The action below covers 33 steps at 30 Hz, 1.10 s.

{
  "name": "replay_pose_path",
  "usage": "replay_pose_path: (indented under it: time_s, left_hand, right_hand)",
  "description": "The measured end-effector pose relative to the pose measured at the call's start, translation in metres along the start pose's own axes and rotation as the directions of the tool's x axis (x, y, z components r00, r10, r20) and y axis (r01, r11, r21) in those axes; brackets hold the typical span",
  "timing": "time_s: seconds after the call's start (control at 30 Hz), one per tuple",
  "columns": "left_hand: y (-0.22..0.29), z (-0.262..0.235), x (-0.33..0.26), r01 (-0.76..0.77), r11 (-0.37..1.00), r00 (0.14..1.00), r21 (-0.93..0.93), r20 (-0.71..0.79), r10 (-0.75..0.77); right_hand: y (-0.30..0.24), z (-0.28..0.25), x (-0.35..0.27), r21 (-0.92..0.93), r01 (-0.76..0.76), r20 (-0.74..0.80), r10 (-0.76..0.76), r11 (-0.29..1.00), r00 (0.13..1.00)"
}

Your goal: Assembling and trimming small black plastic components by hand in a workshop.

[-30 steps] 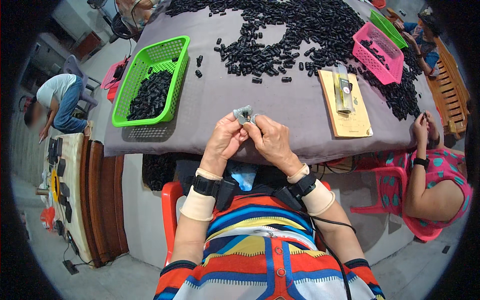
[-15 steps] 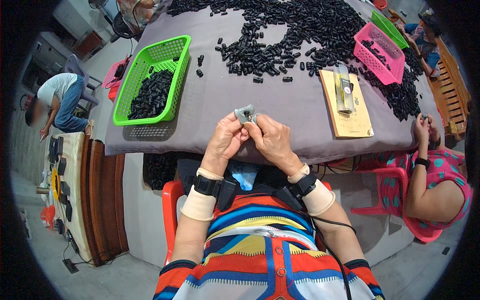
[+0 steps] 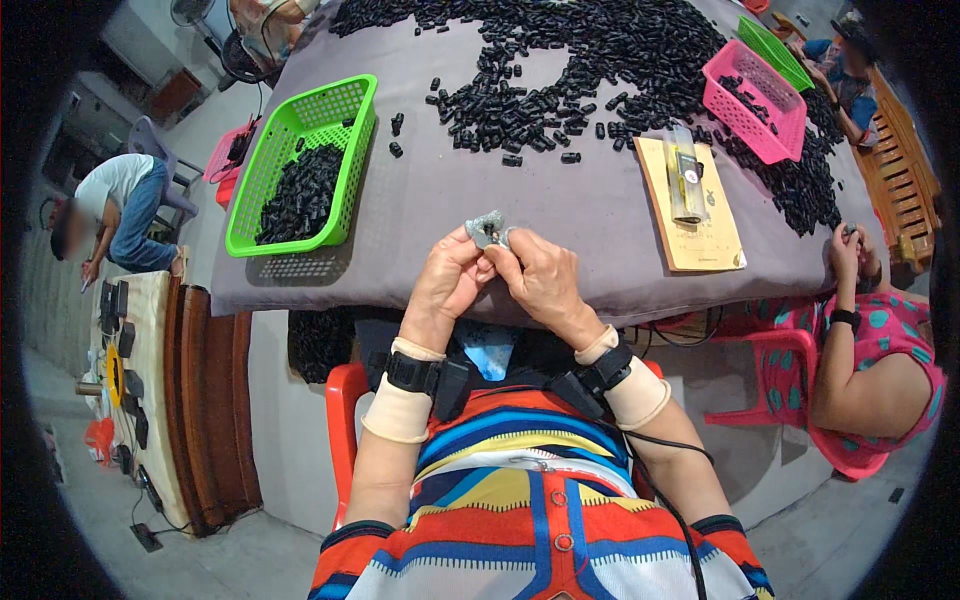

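Over the near edge of the table, my left hand (image 3: 447, 278) and my right hand (image 3: 541, 284) meet with fingers pinched together. Between their fingertips is a small grey crumpled-looking piece (image 3: 484, 228) with a dark spot in its middle. Its exact kind I cannot make out. My left fingers grip its left side, and the right thumb and forefinger press on its right side. Left of my hands, a green basket (image 3: 243, 222) holds many small black cylindrical parts (image 3: 303, 196). More black parts (image 3: 506, 115) lie heaped across the far side of the table.
On the grey tablecloth (image 3: 420, 200), a clear case (image 3: 686, 190) rests on a tan booklet (image 3: 705, 250) to the right. Beyond it stands a pink basket (image 3: 752, 105) with black parts. A person (image 3: 880, 370) sits at the right; another (image 3: 125, 205) bends at the left.
The view has shifted slightly. My hands keep their pinch on the grey piece, which is tilted a little differently at the fingertips. The person at the left has moved a hand slightly.
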<state>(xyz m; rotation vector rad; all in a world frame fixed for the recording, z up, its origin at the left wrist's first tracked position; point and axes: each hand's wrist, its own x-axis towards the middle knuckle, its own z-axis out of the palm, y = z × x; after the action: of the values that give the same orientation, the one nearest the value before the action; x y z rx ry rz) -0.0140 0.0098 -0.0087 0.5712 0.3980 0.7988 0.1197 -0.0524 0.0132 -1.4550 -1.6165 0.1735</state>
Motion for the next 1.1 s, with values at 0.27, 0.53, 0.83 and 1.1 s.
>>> replay_pose_path:
  time_s: [0.27, 0.53, 0.83, 1.1]
  left_hand:
    - [0.003, 0.004, -0.001, 0.009, 1.000, 0.999, 0.010, -0.036, -0.009]
    - [0.004, 0.006, 0.000, 0.021, 1.000, 0.998, 0.015, -0.057, -0.020]
    - [0.005, 0.006, -0.001, 0.034, 0.999, 0.998, 0.011, -0.062, -0.033]
    - [0.001, 0.010, 0.000, 0.012, 0.999, 0.998, 0.031, -0.068, -0.010]
  right_hand:
    - [0.001, 0.002, 0.000, -0.007, 0.028, -0.024, -0.028, 1.000, 0.999]
    - [0.001, 0.003, 0.000, -0.023, 0.018, -0.027, -0.019, 1.000, 0.999]
    - [0.002, 0.001, 0.000, -0.009, 0.027, -0.016, -0.027, 1.000, 1.000]
    - [0.004, 0.006, 0.002, 0.004, -0.021, -0.068, 0.021, 1.000, 0.997]
